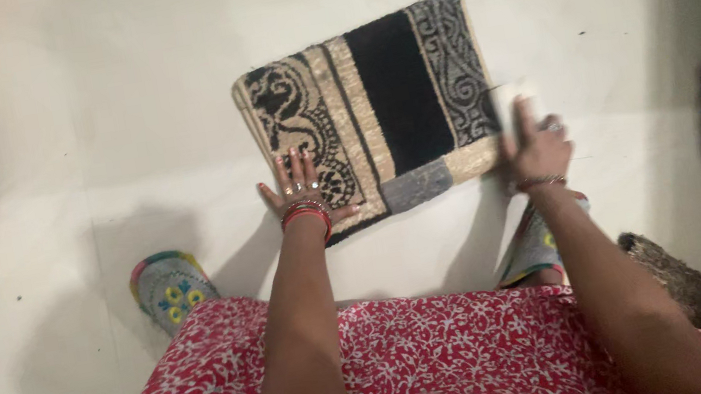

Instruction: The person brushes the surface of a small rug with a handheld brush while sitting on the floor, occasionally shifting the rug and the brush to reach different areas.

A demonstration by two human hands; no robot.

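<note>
Fingers of the left hand are spread flat on a folded patterned rug; its near right corner is gripped by the right hand.

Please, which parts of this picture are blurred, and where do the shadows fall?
Head view: the right hand is smeared by motion blur at the patterned mat's edge; the left hand is sharper, flat on the mat. Soft arm shadows fall on the pale floor below the mat; the right margin is dark.

Both hands reach down: left hand flat with fingers spread, right hand blurred, seemingly curled.
</note>
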